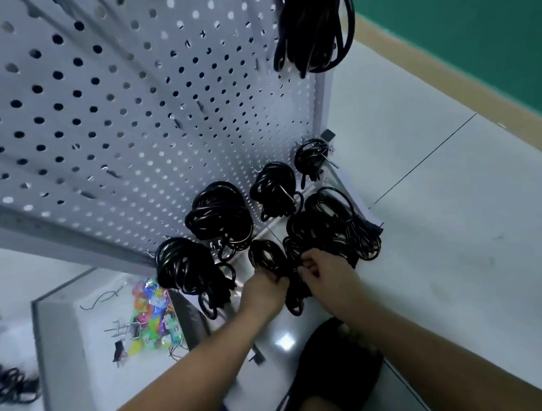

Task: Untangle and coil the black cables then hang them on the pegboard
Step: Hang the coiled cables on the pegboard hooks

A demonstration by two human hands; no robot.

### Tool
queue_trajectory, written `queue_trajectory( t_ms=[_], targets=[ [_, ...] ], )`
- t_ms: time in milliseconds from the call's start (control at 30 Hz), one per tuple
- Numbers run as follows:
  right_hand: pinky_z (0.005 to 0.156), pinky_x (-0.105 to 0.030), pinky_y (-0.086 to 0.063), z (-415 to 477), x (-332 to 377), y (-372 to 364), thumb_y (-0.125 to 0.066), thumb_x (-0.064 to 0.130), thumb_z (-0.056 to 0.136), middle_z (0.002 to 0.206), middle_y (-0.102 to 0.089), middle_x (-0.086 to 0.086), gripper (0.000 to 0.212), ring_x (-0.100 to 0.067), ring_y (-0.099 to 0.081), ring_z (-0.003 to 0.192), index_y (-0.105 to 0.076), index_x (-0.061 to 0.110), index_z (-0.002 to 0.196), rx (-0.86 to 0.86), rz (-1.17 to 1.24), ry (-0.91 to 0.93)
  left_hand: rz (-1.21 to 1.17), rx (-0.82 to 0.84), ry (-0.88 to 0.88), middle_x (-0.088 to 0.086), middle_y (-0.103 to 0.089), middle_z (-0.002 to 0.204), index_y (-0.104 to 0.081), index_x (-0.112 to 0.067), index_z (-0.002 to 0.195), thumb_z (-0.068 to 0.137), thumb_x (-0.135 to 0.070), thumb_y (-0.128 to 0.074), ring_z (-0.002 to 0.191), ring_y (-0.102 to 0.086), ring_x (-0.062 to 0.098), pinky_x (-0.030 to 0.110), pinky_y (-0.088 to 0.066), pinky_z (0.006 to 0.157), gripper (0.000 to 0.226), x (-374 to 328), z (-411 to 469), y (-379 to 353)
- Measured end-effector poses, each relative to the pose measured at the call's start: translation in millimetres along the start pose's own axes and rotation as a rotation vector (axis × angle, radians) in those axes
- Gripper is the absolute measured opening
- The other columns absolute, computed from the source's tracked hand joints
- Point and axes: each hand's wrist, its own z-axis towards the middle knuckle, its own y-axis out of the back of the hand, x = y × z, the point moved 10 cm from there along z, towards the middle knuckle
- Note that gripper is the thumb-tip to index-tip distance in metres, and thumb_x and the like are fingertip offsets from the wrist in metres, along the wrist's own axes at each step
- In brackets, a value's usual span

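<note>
A pale tiled floor (450, 236) meets a green wall (477, 16). At the foot of the white pegboard (118, 104), beneath the hung coils (220, 210), the left hand (265, 288) and right hand (328, 274) both curl around a loose black cable (329, 232). It is probably best to work the slack free gently and keep the loops even-sized before lifting.

The hanging bundle (314, 23) runs off the top edge, the loose cable pile (3, 380) blurs at the left edge — and the left hand (264, 284) and right hand (327, 273) hide their fingertips inside the black tangle (325, 229).
</note>
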Motion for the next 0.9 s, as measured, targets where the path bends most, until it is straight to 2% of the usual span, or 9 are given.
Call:
queue_trajectory(
  t_ms=[100,200,300,467,567,667,733,833,900],
  targets=[
    [0.097,-0.044,-0.058,1,1,-21,-0.065,0.030,0.105,0.119,-0.076,-0.004,0.031,-0.024,-0.071,0.111,-0.067,0.015,0.132,0.070,-0.033,-0.008,-0.222,-0.050,0.175,0.015,-0.070,0.118,-0.048,0.000,0.132,0.103,-0.033,-0.058,0.103,-0.068,0.033,0.033,-0.048,0.076,0.045,18,6,-12],
    [0.096,-0.044,-0.057,2,1,-33,-0.063,0.031,0.105,0.121,-0.075,-0.005,0.035,-0.026,-0.070,0.112,-0.063,0.015,0.136,0.109,-0.062,-0.047,-0.460,-0.177,0.295,0.016,-0.072,0.115,-0.039,-0.004,0.132,0.101,-0.042,-0.061,0.102,-0.071,0.033,0.041,-0.058,0.087,0.054,31,6,-8],
    [0.100,-0.044,-0.057,5,1,-40,-0.062,0.029,0.106,0.124,-0.075,-0.007,0.039,-0.025,-0.071,0.114,-0.061,0.012,0.142,0.122,0.009,-0.088,-0.557,-0.185,0.267,0.013,-0.074,0.111,-0.046,-0.013,0.130,0.099,-0.057,-0.061,0.103,-0.072,0.034,0.045,-0.057,0.097,0.056,35,16,-9],
    [0.104,-0.036,-0.054,4,-4,-45,-0.064,0.026,0.105,0.131,-0.072,-0.004,0.043,-0.021,-0.068,0.119,-0.060,0.013,0.146,0.134,0.123,-0.142,-0.569,-0.169,0.257,0.009,-0.077,0.101,-0.052,-0.023,0.109,0.086,-0.064,-0.063,0.094,-0.075,0.032,0.045,-0.060,0.093,0.049,44,28,-8],
    [0.101,-0.033,-0.052,-1,-8,-45,-0.066,0.026,0.105,0.126,-0.074,-0.007,0.043,-0.023,-0.069,0.117,-0.060,0.012,0.145,0.127,0.140,-0.182,-0.597,-0.121,0.281,0.009,-0.076,0.096,-0.052,-0.023,0.108,0.080,-0.063,-0.061,0.090,-0.075,0.033,0.043,-0.062,0.086,0.050,43,21,-10],
    [0.091,-0.030,-0.049,-12,-15,-41,-0.065,0.027,0.105,0.122,-0.076,-0.008,0.037,-0.026,-0.070,0.116,-0.062,0.012,0.139,0.107,0.174,-0.240,-0.640,-0.107,0.237,0.006,-0.074,0.089,-0.053,-0.024,0.101,0.089,-0.053,-0.068,0.080,-0.071,0.028,0.041,-0.057,0.077,0.035,37,7,-11],
    [0.086,-0.026,-0.045,-20,-17,-30,-0.064,0.029,0.106,0.121,-0.075,-0.005,0.034,-0.023,-0.070,0.114,-0.064,0.012,0.136,0.066,0.207,-0.264,-0.652,-0.072,0.203,0.003,-0.068,0.080,-0.051,-0.024,0.097,0.085,-0.051,-0.070,0.073,-0.063,0.025,0.039,-0.051,0.072,0.035,30,-8,-10],
    [0.085,-0.028,-0.047,-35,-16,-11,-0.065,0.035,0.106,0.104,-0.070,0.004,0.028,-0.016,-0.067,0.098,-0.064,0.020,0.130,0.048,0.264,-0.271,-0.658,-0.025,0.126,0.007,-0.067,0.078,-0.054,-0.023,0.096,0.076,-0.051,-0.071,0.068,-0.059,0.022,0.039,-0.048,0.067,0.039,12,-37,-1],
    [0.081,-0.033,-0.052,-44,-13,6,-0.068,0.043,0.103,0.087,-0.070,0.010,0.020,-0.012,-0.067,0.083,-0.069,0.027,0.113,0.055,0.296,-0.265,-0.632,0.006,0.029,0.007,-0.075,0.082,-0.058,-0.023,0.095,0.085,-0.043,-0.076,0.070,-0.066,0.024,0.040,-0.053,0.071,0.028,-6,-61,9]
  ],
)
